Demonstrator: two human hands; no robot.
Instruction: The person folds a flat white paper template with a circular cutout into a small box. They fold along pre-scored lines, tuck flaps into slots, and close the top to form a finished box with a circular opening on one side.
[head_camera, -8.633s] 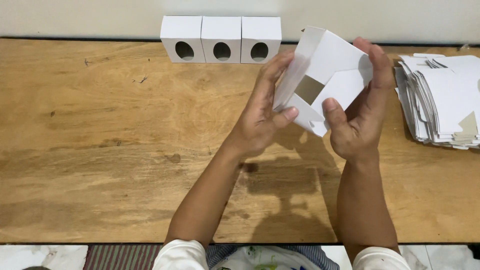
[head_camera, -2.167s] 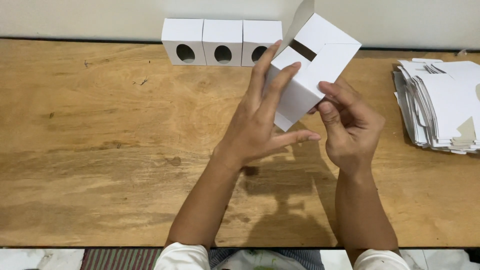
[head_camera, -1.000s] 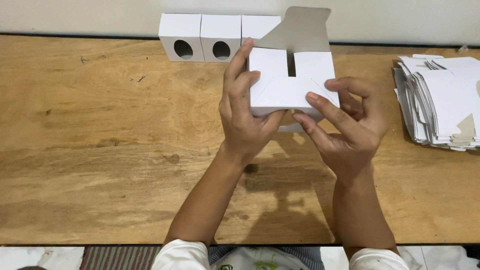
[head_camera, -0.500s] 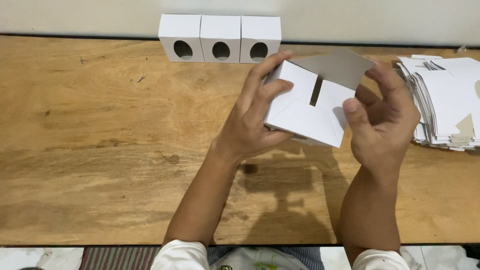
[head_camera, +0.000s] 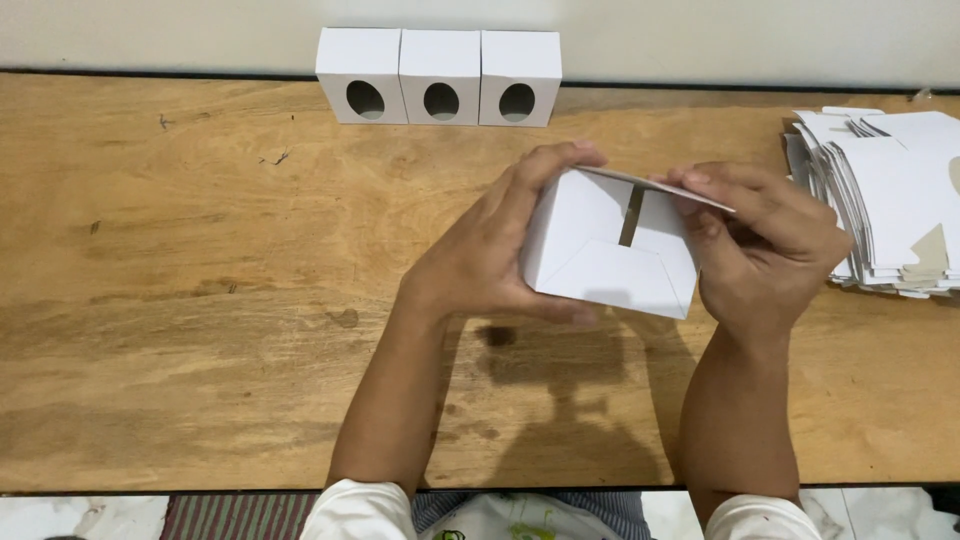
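1. Nearest the camera, two white sleeve cuffs are showing at the bottom edge, with both forearms reaching up over the wooden table.

2. The left hand is wrapping around the left side of a white cardboard box. Its grip is closed on the box: the fingers are curling over the upper left edge and the thumb is pressing along the lower edge.

3. The right hand is holding the right side of the same box. Its grip is pinching the top flap, with the fingertips lying on the flap's right end and the thumb tucked behind, partly hidden.

4. The box is being held between the two hands, above the table's middle right area, and is casting a shadow on the wood below it. Its face is showing folded flaps meeting at a narrow brown slot. The top flap is standing slightly raised, not pressed flat.

5. To the right, a stack of flat white box blanks is lying on the table, just beside the right hand, with a brown cardboard underside showing at one corner.

6. Farthest away, three assembled white boxes are standing side by side, touching one another, along the table's rear edge against the pale wall. Each is showing an oval hole in its front face.
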